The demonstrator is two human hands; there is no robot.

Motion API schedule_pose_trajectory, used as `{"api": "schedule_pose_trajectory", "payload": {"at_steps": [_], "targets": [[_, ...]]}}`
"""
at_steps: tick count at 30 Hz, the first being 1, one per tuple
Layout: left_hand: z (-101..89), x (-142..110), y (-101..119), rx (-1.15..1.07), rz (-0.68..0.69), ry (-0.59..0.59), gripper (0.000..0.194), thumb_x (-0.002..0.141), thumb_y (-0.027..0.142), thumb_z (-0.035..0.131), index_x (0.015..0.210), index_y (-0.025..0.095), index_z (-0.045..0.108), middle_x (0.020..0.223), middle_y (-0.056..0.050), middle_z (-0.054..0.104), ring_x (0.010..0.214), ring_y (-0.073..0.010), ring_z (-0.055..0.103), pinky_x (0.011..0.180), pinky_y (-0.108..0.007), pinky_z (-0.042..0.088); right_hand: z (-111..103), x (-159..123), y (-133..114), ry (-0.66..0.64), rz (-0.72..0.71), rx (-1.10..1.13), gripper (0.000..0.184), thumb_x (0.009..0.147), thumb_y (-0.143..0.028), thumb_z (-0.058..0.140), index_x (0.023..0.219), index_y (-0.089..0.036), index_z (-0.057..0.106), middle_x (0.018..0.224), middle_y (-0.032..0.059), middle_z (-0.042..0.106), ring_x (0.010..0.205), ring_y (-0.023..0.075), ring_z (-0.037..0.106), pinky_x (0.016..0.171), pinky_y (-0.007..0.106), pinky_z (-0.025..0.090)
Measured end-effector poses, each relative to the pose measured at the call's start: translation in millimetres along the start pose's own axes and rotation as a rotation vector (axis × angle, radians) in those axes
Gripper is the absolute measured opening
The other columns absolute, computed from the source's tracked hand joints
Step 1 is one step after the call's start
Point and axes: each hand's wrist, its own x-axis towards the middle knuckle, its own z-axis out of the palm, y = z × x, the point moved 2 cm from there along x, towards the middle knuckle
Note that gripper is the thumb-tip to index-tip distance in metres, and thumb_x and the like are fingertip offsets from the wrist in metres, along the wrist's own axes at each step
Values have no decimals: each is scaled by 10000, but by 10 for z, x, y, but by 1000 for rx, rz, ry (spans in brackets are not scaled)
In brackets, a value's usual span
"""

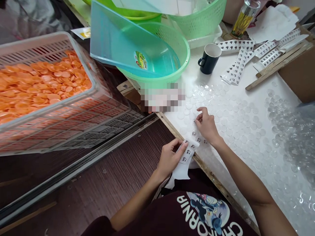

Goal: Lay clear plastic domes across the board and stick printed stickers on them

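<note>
My left hand (171,157) grips a white strip of stickers (188,159) printed with small black figures, thumb on top, at the table's wooden edge. Beyond it, my right hand (208,126) is closed in a pinch low over the white table. A small dark-printed sticker (195,121) shows at its fingertips; whether it touches a disc underneath cannot be made out. Several clear round discs (231,123) lie spread around this hand. Some near it bear the same small print, such as a stickered disc (199,140) between my two hands.
A crate (81,62) of orange discs (36,85) stands at left. Green basins (183,70) and a tilted blue bin (110,42) are at the back. A dark mug (209,60), sticker strips (237,67), wooden slats (275,67) and piled clear pieces (300,131) occupy the table.
</note>
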Motion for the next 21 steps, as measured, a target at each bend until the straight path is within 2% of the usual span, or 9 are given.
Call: {"api": "schedule_pose_trajectory", "payload": {"at_steps": [5,9,11,15,21], "targets": [[-8,-4,3,-1,-9,5,255,912,376,618,770,170,671,701,9,652,615,-116,530,587,-220,409,34,-7,-73,27,-66,-268,455,833,-13,427,1249,-189,480,928,71,669,879,224,630,905,420,375],[-5,4,23,-3,-15,15,260,903,380,623,762,166,669,695,8,648,612,-112,516,588,-219,409,-18,-30,-92,74,-77,-315,457,843,-35,464,1281,-160,494,1093,135,650,997,251,616,893,407,360],[-4,8,40,1,-18,22,261,898,381,625,757,165,667,691,8,645,608,-111,509,583,-219,406,-72,-81,-103,112,-85,-259,409,861,-69,484,1255,-176,511,1092,122,644,1007,251,614,896,410,361],[-6,21,75,-6,-27,47,251,890,374,628,756,165,666,682,7,639,601,-113,505,569,-220,399,-202,-293,-164,183,-93,-20,282,923,-175,500,1198,-231,525,962,42,642,841,201,610,888,410,393],[-11,36,105,-23,-24,87,256,888,375,642,743,165,658,674,6,627,597,-114,503,572,-222,404,-322,-560,-191,142,-36,283,256,908,-242,566,1159,-264,523,901,8,633,819,181,596,788,353,454]]}}
